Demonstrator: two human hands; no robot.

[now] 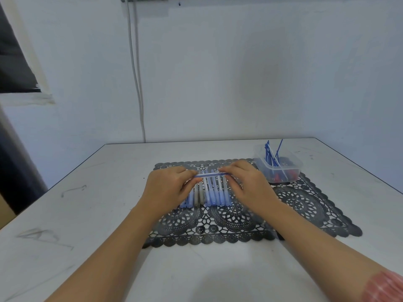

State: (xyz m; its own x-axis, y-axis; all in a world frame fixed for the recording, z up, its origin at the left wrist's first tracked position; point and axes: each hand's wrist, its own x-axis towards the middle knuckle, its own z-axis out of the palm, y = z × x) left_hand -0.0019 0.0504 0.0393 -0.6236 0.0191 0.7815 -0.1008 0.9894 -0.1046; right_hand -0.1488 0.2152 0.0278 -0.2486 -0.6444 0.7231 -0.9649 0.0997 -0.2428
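Between left hand (169,189) and right hand (248,184): one pen (210,175)

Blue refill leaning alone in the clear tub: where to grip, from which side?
Pinch the blue refill by its upper end, from above: it stands tilted, poking out of the clear tub, lower part walled in. The right hand is nearer.

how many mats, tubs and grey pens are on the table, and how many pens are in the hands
mat: 1
tub: 1
grey pens in the row: 2
blue pen held between left hand and right hand: 1
total: 5
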